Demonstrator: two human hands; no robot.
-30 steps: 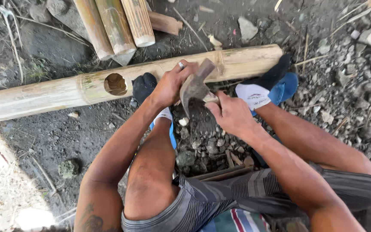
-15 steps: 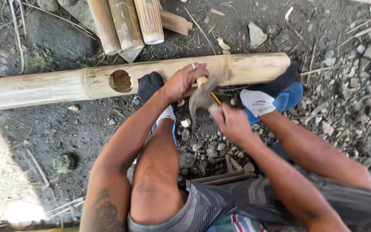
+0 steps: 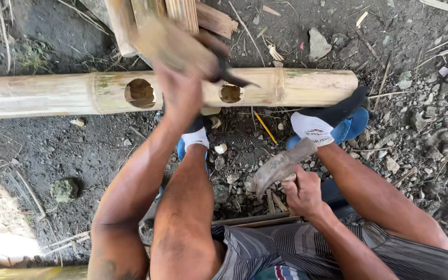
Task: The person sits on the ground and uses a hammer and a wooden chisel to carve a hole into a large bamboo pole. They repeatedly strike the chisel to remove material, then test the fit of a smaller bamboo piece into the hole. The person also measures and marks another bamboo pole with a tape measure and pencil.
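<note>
Lying flat across the dark dirt ground [image 3: 53, 150], the long pale yellow bamboo pole [image 3: 307, 85] runs from left to right on the far side of the person's legs. Two round holes are cut in its top, a bigger left hole [image 3: 140, 93] and a smaller right hole [image 3: 231, 93]. Both feet, in black and white socks, sit right by the pole, so I think they help keep it from rolling.

The left hand [image 3: 182, 91] is up high over the pole, fingers closed tight around a blurry tan wooden block [image 3: 175, 44]. A thin dark metal blade [image 3: 230, 77] pokes out just above the small hole.

The right hand [image 3: 302, 192] is nearer, closed around a curved grey wooden mallet [image 3: 281, 166].

To do this well, I think the blade should sit on the hole's edge, be held straight, and get small soft hits. Keep fingers away from the blade.
</note>
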